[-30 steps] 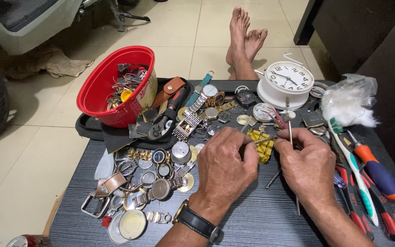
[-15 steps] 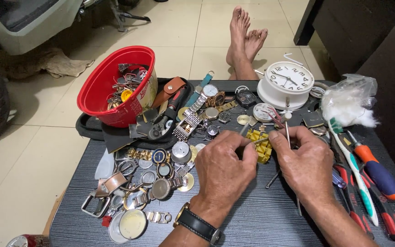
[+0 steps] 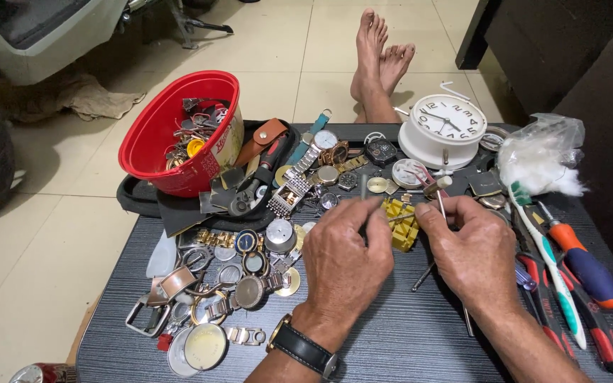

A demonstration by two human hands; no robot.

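Holding close together over the middle of the table (image 3: 406, 340), the left hand (image 3: 345, 266) and right hand (image 3: 473, 252) have barely shifted over the last second; only the thin metal tool (image 3: 440, 202) in the right hand has tipped a little more upright. That suggests fine, steady work on one small piece rather than a change of job. The left hand's grip is pinched shut on a tiny part at its fingertips, too small to name. The right hand's grip is closed round the thin tool, whose upper end points towards 12 o'clock. Just beyond the fingertips, touching the table, sits a small yellow holder block (image 3: 400, 223).

The table is dark with a fine ribbed grain. At 9 o'clock from the hands lies a spread of watch cases, backs and bracelet pieces (image 3: 228, 284). At 10 o'clock a red bowl (image 3: 172, 135) holds more parts. At 1 o'clock stands a white alarm clock (image 3: 450, 128); at 2 o'clock, a bag of white cotton (image 3: 540, 159). Screwdrivers (image 3: 583, 266) and a toothbrush (image 3: 548, 262) lie at 3 o'clock. Beyond is a pale tiled floor (image 3: 285, 42), with a pair of bare feet (image 3: 381, 60) at 12 o'clock.
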